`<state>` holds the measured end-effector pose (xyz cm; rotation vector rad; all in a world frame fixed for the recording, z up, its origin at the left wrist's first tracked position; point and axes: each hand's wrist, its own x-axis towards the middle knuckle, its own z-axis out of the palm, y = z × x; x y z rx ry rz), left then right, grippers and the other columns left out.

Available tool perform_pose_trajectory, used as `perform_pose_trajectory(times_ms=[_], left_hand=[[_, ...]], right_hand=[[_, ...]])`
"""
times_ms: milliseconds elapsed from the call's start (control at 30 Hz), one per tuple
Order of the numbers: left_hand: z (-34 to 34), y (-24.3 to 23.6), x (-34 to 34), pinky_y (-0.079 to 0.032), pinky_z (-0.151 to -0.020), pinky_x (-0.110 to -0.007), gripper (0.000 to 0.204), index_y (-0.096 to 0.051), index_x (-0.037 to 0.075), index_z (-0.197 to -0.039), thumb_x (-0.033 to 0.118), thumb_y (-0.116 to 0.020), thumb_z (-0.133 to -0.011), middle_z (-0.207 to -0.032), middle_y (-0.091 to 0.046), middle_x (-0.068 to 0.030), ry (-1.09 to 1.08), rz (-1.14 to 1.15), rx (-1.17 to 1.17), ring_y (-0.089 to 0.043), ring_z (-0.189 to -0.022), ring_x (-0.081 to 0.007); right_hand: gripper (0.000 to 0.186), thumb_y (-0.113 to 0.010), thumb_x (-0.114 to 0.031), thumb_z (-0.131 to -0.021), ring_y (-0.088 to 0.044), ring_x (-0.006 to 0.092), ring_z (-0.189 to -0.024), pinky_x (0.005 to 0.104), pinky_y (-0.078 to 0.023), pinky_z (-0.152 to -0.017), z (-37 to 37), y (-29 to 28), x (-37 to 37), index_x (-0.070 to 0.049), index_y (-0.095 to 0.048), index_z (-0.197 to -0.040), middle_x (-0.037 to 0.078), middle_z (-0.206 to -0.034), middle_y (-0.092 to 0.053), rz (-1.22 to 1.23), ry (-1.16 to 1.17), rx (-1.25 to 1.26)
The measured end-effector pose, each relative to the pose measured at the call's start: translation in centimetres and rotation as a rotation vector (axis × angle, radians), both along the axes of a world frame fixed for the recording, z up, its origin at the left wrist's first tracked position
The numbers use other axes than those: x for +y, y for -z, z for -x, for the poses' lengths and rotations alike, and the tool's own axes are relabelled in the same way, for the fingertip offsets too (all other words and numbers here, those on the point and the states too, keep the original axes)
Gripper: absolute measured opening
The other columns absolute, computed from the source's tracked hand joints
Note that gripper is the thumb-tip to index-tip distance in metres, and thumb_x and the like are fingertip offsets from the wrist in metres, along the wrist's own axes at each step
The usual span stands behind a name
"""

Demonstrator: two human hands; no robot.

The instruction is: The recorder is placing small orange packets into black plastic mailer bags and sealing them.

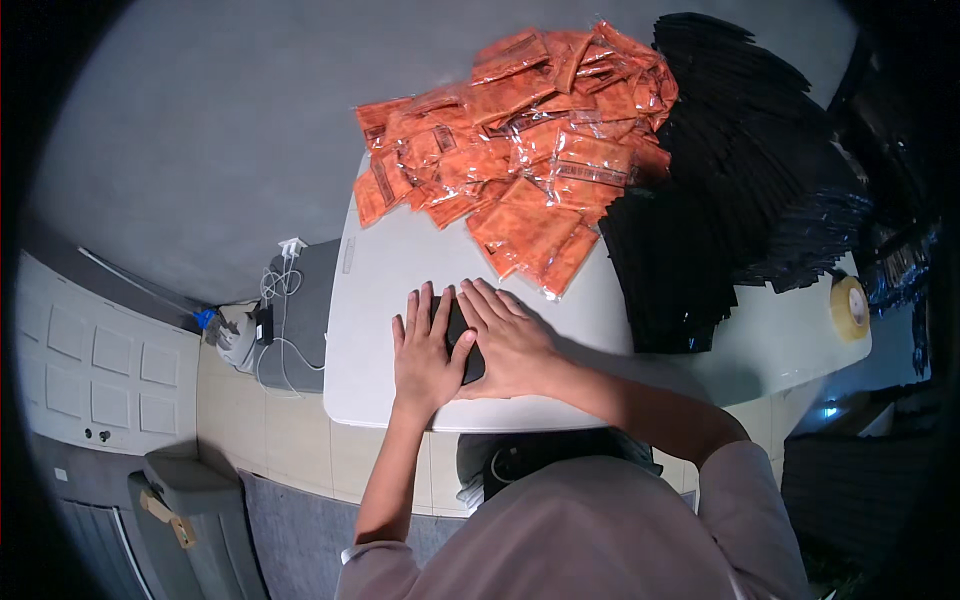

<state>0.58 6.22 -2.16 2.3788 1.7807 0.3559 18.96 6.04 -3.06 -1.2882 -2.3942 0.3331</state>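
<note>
Near the front edge of the white table, a small black flat piece (457, 325) lies under my two hands, and it looks like folded fabric, though most of it is covered. My left hand (428, 355) presses flat on its left side, fingers stretched forward. From the right, my right hand (505, 345) rests over its other side, also with fingers straight and spread. The thumbs come close together over the black piece. Neither hand grips anything.
A heap of orange items in clear plastic packets (540, 130) covers the far side of the white table (375, 300). Fanned stacks of black folded pieces (745, 150) fill the right side. A roll of tape (849, 308) sits at the right edge. White cables (285, 285) hang left.
</note>
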Motion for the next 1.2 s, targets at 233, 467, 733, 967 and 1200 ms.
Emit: perform_pose_trajectory(times_ms=[233, 467, 733, 967, 1200], left_hand=[[0.2, 0.5, -0.5, -0.016, -0.125, -0.068, 0.069, -0.038, 0.018, -0.166, 0.054, -0.045, -0.108, -0.174, -0.027, -0.0193, -0.069, -0.056, 0.015, -0.016, -0.162, -0.044], [2.0, 1.0, -1.0, -0.016, -0.124, -0.07, 0.061, -0.036, 0.02, -0.166, 0.043, -0.039, -0.11, -0.175, -0.023, -0.0199, -0.153, -0.073, 0.107, -0.015, -0.162, -0.0463], [-1.9, -1.2, -0.3, -0.019, -0.131, -0.05, 0.073, -0.02, -0.007, -0.165, 0.03, -0.05, -0.109, -0.171, -0.02, -0.0328, 0.155, -0.06, -0.409, -0.016, -0.161, -0.0466], [-3.3, -0.5, -0.3, -0.02, -0.13, -0.049, 0.086, -0.025, -0.005, -0.165, 0.059, -0.039, -0.109, -0.172, -0.022, -0.0285, 0.173, 0.025, -0.195, -0.02, -0.161, -0.0414], [-0.1, -0.7, -0.3, -0.015, -0.128, -0.063, 0.075, -0.029, 0.017, -0.169, 0.058, -0.043, -0.107, -0.175, -0.022, -0.0174, 0.102, 0.053, -0.018, -0.016, -0.163, -0.0387]], right_hand=[[0.137, -0.072, -0.083, -0.073, -0.02, 0.0425, -0.161, 0.0503, -0.017, -0.131, 0.1, 0.5, 0.2, 0.015, -0.029, -0.158, 0.032, -0.168, -0.028, -0.026, -0.037, -0.025], [0.14, -0.077, -0.08, -0.072, -0.018, 0.041, -0.162, 0.0494, -0.017, -0.132, 0.2, -0.4, 0.2, 0.014, -0.023, -0.161, 0.03, -0.171, -0.022, 0.047, -0.048, -0.113], [0.129, -0.073, -0.074, -0.078, -0.017, 0.044, -0.161, 0.0514, -0.015, -0.131, 0.1, -0.1, 0.6, 0.009, -0.022, -0.163, 0.031, -0.171, -0.021, 0.066, -0.045, -0.093], [0.107, -0.062, -0.057, -0.091, -0.019, 0.0468, -0.16, 0.0537, -0.012, -0.131, 0.0, 0.3, 0.6, 0.007, -0.02, -0.165, 0.034, -0.171, -0.019, -0.006, -0.078, -0.204], [0.131, -0.072, -0.076, -0.079, -0.019, 0.0444, -0.16, 0.052, -0.013, -0.132, -0.1, -0.2, 0.5, 0.014, -0.024, -0.16, 0.032, -0.169, -0.023, 0.027, -0.087, -0.09]])
